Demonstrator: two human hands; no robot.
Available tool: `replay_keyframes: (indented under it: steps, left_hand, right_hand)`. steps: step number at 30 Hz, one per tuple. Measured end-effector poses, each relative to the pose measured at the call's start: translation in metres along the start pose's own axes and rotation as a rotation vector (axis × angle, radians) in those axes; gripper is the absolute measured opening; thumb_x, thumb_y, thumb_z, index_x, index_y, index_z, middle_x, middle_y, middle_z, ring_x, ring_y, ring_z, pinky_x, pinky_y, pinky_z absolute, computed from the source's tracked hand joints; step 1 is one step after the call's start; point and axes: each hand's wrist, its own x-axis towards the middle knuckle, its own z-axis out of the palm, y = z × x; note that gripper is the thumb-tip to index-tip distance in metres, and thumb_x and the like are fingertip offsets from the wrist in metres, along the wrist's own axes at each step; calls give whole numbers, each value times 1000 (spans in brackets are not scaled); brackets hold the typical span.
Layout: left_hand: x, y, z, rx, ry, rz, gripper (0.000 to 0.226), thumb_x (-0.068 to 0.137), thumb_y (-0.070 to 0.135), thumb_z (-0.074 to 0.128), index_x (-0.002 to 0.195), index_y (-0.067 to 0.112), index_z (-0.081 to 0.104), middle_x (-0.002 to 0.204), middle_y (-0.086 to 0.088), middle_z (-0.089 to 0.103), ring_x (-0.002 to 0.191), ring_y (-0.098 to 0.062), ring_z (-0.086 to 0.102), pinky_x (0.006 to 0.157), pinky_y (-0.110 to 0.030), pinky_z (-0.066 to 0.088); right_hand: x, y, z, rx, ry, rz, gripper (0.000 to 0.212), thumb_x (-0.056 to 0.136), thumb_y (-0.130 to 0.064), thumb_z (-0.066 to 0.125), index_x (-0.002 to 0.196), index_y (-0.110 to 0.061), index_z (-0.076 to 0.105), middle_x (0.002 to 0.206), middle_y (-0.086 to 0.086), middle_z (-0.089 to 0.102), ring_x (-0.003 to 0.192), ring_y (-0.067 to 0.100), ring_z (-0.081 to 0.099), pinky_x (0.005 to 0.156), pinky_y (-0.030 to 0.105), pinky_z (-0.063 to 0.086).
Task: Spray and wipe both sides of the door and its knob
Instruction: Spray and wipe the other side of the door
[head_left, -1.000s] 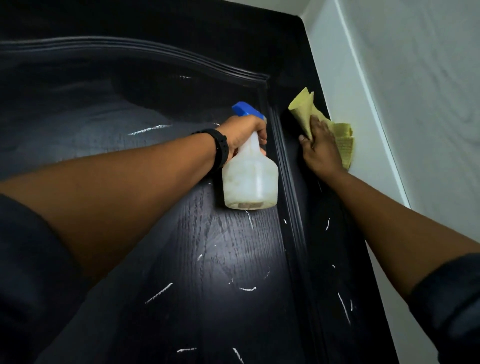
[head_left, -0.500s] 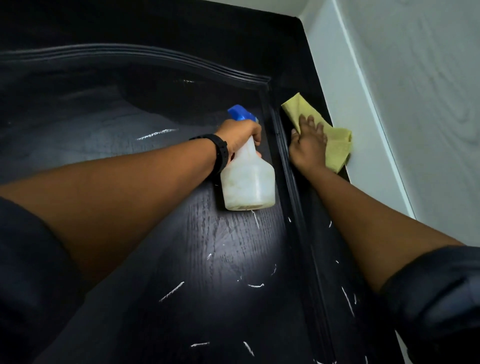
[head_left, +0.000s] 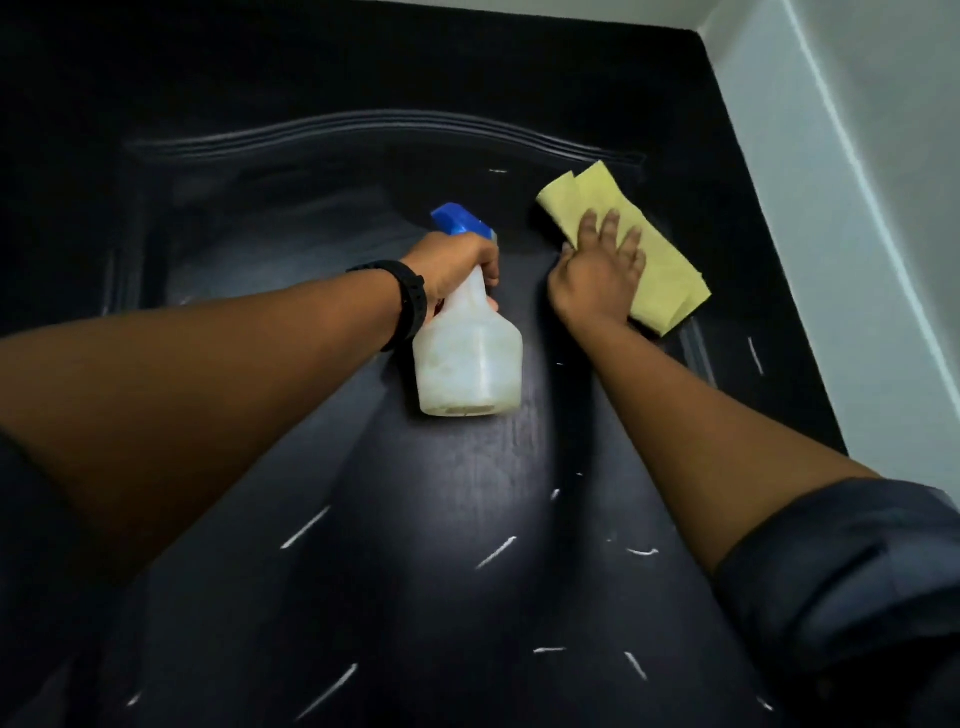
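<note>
Dark sleeve (head_left: 31, 545) at far left, bare forearm reaching up and inward across the black door (head_left: 363, 597). Black wristband (head_left: 410, 301) on that wrist. Left hand (head_left: 452, 260) closed around the neck of a translucent white spray bottle (head_left: 467, 358), blue trigger head (head_left: 460, 222) pointing up and left, bottle base toward the camera, held close in front of the door's raised panel. Short white streaks (head_left: 496, 552) scattered over the lower door face. Just right of the bottle, right hand (head_left: 597, 270) spread flat, fingers (head_left: 610, 228) wide, pressing a folded yellow cloth (head_left: 660, 280) against the door near the panel's upper right corner, below the curved moulding (head_left: 374, 122). Cloth sticking out above and to the right of the hand. Rolled dark cuff (head_left: 841, 582) at lower right. White wall (head_left: 857, 208) along the door's right edge. Knob out of view.
</note>
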Motion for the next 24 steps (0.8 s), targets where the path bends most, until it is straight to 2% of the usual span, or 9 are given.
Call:
replay_keyframes:
  steps: [4,8,11,13,17,21,24]
  left_hand:
    - [-7,0,-45,14,61,6,4,80,2,57,76,2,58,57,-11,60,41,-21,61,49,-24,52]
    - [-12,-1,-87,12,59,2,8,80,4,58,88,3,61,77,-14,64,48,-21,64,59,-29,57]
    - [-17,-1,-115,26,67,14,14,79,4,58,93,3,61,82,-15,65,51,-21,66,65,-33,59]
    - [-22,-1,-134,43,101,19,14,79,3,59,92,2,62,81,-15,65,50,-22,66,65,-33,58]
    - [-32,-4,-166,61,167,13,4,81,3,58,79,4,62,68,-11,63,44,-20,62,54,-26,56]
    - [-44,-12,-185,83,175,-4,8,84,3,56,76,4,59,58,-9,60,40,-19,60,48,-22,52]
    - [-54,-16,-193,72,177,-29,3,82,4,58,80,2,59,55,-12,59,39,-19,60,44,-22,51]
  right_hand:
    - [-13,-62,11,39,-8,15,59,102,-33,33,156,-16,16,164,9,6,150,38,-3,121,49,0]
    - [-5,-107,14,59,-4,101,61,101,-33,33,156,-14,15,164,10,5,149,39,-5,121,50,-2]
    - [8,-134,13,62,-19,68,62,100,-33,34,156,-13,16,164,11,6,149,40,-3,121,50,-1]
    - [6,-160,18,62,-44,-28,62,99,-33,35,156,-15,18,164,10,8,149,39,-1,121,50,1]
    - [-20,-201,35,5,-47,-284,60,100,-33,35,155,-17,19,164,7,11,150,37,1,121,48,3]
    - [-43,-194,35,-52,-96,-522,58,101,-32,34,156,-19,19,164,6,12,151,34,3,122,46,4]
    - [-66,-168,29,-59,-154,-711,58,102,-31,36,156,-20,19,164,4,12,151,31,3,122,43,2]
